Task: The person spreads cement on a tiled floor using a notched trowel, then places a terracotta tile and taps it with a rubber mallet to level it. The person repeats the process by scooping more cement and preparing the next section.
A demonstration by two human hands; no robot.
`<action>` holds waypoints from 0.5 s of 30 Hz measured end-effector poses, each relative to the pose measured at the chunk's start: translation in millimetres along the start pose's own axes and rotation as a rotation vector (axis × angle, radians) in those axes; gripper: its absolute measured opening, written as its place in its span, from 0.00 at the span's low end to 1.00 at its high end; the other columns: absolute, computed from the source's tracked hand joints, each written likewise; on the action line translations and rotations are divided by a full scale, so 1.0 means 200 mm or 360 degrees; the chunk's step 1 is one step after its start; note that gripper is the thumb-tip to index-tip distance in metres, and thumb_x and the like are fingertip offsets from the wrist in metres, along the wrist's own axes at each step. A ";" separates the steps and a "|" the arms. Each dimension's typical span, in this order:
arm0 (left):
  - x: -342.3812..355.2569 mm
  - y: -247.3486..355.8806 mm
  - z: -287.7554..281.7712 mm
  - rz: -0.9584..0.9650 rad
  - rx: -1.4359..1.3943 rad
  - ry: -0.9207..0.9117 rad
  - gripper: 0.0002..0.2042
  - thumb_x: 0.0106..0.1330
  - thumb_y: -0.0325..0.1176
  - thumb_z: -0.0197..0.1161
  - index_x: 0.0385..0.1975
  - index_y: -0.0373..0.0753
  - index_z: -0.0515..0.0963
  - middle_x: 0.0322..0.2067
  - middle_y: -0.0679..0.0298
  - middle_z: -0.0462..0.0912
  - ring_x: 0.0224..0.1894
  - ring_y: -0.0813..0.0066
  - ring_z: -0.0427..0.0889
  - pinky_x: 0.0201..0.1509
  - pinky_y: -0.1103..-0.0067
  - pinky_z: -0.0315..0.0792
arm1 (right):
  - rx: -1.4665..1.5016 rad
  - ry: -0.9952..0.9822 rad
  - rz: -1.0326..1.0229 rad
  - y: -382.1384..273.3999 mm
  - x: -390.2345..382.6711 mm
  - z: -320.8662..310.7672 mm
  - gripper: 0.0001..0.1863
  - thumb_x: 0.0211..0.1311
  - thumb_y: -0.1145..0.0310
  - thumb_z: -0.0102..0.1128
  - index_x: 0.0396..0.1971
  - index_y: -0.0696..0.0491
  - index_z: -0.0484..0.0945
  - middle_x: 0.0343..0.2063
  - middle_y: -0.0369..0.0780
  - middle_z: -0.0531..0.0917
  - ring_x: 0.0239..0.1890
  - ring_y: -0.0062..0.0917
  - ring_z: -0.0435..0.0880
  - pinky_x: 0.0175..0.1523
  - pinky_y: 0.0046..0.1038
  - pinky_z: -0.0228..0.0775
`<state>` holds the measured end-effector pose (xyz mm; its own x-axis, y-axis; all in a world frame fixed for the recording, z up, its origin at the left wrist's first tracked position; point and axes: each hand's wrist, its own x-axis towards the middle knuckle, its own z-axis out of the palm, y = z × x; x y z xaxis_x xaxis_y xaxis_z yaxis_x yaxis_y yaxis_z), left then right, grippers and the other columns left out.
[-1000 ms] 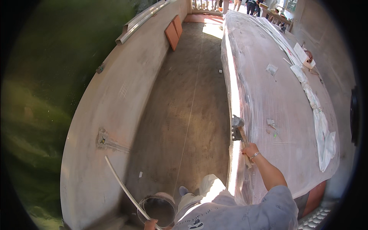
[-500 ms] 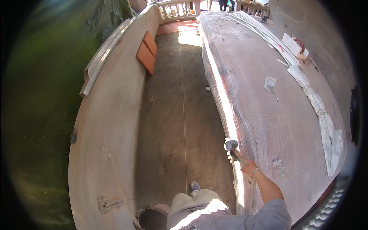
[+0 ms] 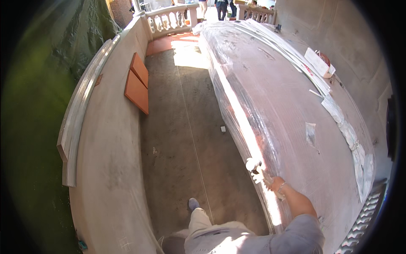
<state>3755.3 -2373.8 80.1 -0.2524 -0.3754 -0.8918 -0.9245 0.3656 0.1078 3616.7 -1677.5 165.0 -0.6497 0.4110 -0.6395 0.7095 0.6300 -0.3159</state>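
Because my left hand is out of view on my feed, I cannot tell its state. My right hand (image 3: 277, 185) is curled closely round a mallet (image 3: 253, 164), by the handle, along the left edge of the plastic-wrapped platform (image 3: 292, 97). From that hand, the nearer, the mallet's long axis slants forward and left, toward the floor (image 3: 169, 169).

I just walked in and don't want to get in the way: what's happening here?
A person in a grey shirt is on the bare grey floor, the right grip closed around a round-headed mallet and apparently a pale notched piece, beside the sunlit edge of a broad plastic-covered surface. The left grip is out of view. Two rectangular orange tiles lean against the pale wall; a thin white string runs along the floor.
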 end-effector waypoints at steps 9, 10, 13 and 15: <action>0.31 0.95 -0.37 -0.0229 0.0038 0.0046 0.13 0.49 0.34 0.69 0.30 0.32 0.82 0.27 0.55 0.81 0.31 0.62 0.80 0.38 0.68 0.71 | -0.0009 -0.0120 -0.0027 -0.79 0.61 -0.56 0.11 0.49 0.78 0.66 0.34 0.64 0.81 0.23 0.44 0.83 0.23 0.25 0.82 0.27 0.28 0.74; 0.33 1.10 -0.39 -0.0223 0.0097 0.0081 0.15 0.49 0.35 0.69 0.33 0.31 0.83 0.30 0.53 0.84 0.35 0.60 0.82 0.42 0.68 0.72 | 0.0060 -0.0127 -0.0037 -0.86 0.71 -0.59 0.10 0.49 0.78 0.66 0.34 0.63 0.81 0.24 0.44 0.83 0.23 0.25 0.82 0.27 0.28 0.74; 0.33 1.58 -0.50 -0.0075 0.0141 0.0116 0.17 0.48 0.35 0.69 0.36 0.31 0.82 0.33 0.50 0.83 0.38 0.56 0.82 0.45 0.66 0.72 | 0.0313 -0.0201 0.0024 -1.05 1.07 -0.67 0.10 0.50 0.78 0.65 0.34 0.64 0.81 0.24 0.44 0.83 0.24 0.25 0.82 0.28 0.29 0.74; 0.36 1.95 -0.57 -0.0223 0.0092 0.0219 0.12 0.46 0.32 0.70 0.24 0.29 0.80 0.23 0.55 0.80 0.30 0.65 0.79 0.36 0.67 0.70 | 0.0354 -0.0223 0.0034 -1.15 1.37 -0.74 0.11 0.49 0.78 0.64 0.34 0.64 0.80 0.24 0.44 0.83 0.24 0.26 0.82 0.30 0.31 0.74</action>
<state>3343.6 -2354.6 108.7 -0.1627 -0.5373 -0.8276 -0.9365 0.3481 -0.0419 3236.1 -1612.0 166.0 -0.6007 0.3175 -0.7337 0.7752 0.4555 -0.4376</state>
